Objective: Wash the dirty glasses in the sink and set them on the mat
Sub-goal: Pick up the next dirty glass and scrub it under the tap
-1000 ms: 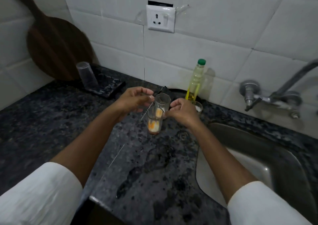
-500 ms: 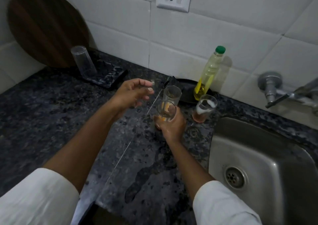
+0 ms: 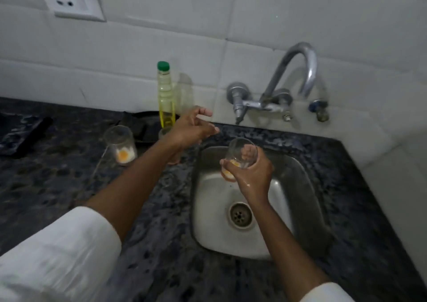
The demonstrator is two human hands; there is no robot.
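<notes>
My right hand (image 3: 253,174) grips a clear glass (image 3: 239,155) with orange residue at its bottom, held tilted over the steel sink (image 3: 298,186). My left hand (image 3: 193,128) hovers with spread fingers above the counter's back edge, left of the tap (image 3: 298,70), holding nothing. A second dirty glass (image 3: 121,143) with orange and white dregs stands on the dark counter at the left. A third glass (image 3: 164,132) is mostly hidden behind my left wrist. The black mat (image 3: 22,133) lies at the far left edge.
A bottle of yellow liquid (image 3: 165,98) with a green cap stands against the tiled wall, beside a black dish (image 3: 143,126). The sink drain (image 3: 240,215) shows below my right hand. A wall socket (image 3: 71,0) sits at the upper left. The speckled granite counter (image 3: 57,181) surrounds the sink.
My right hand has carried the dirty glass from the counter rightward to over the sink. My left hand has moved right toward the tap. The view has swung to the right.
</notes>
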